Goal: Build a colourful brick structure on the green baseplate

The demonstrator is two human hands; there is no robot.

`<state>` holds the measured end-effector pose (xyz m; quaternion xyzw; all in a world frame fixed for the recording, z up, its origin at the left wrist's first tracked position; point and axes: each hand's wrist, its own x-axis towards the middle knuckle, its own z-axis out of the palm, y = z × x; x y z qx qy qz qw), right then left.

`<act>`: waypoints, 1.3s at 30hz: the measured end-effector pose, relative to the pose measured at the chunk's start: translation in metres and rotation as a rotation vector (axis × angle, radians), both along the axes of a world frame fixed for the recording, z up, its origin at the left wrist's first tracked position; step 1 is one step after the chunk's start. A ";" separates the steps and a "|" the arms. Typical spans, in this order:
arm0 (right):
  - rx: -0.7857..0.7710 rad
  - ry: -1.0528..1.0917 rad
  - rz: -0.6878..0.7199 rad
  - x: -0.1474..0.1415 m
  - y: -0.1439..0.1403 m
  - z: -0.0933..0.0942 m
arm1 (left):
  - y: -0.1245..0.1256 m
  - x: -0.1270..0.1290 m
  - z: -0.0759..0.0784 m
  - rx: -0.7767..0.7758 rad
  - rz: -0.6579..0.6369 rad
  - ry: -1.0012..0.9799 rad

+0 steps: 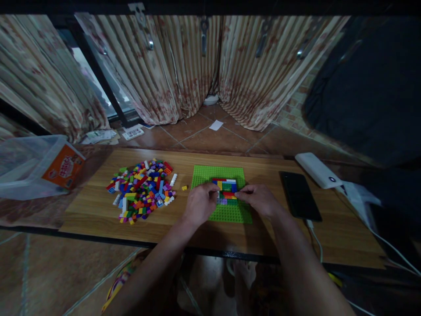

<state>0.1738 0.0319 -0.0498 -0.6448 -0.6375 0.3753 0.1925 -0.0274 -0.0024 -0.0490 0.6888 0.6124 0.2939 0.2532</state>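
A light green baseplate [235, 216] lies on the wooden table, carrying a low block of toy bricks [232, 186] in red, white, blue, yellow, green and purple. My left hand [201, 202] is at the left side of this block, its thumb and forefinger closed by a whitish piece; whether they grip it is hidden. From the right, my right hand [259, 198] reaches in with fingers pinched at the end of a red brick [227, 194] on the block. A lone yellow brick [184, 188] sits just left of the baseplate.
Left on the table [98, 210] spreads a pile of loose bricks [141, 188]. Beyond it stands a clear plastic tub [29, 162] with an orange label. A dark phone [300, 195] on a white cable and a white power bank [317, 170] lie to the right.
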 end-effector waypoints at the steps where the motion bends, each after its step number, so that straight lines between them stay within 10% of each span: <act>1: 0.000 -0.015 0.003 0.000 0.000 0.001 | 0.001 0.001 0.000 0.015 -0.017 0.008; 19: 0.035 -0.047 -0.047 -0.008 -0.001 -0.002 | -0.004 0.013 0.002 0.185 -0.142 0.488; 30: -0.088 0.013 0.029 0.004 0.002 -0.005 | -0.009 0.014 0.001 0.148 -0.100 0.403; 39: 0.028 -0.330 0.033 0.009 0.002 0.003 | 0.003 -0.022 0.011 0.124 0.157 0.245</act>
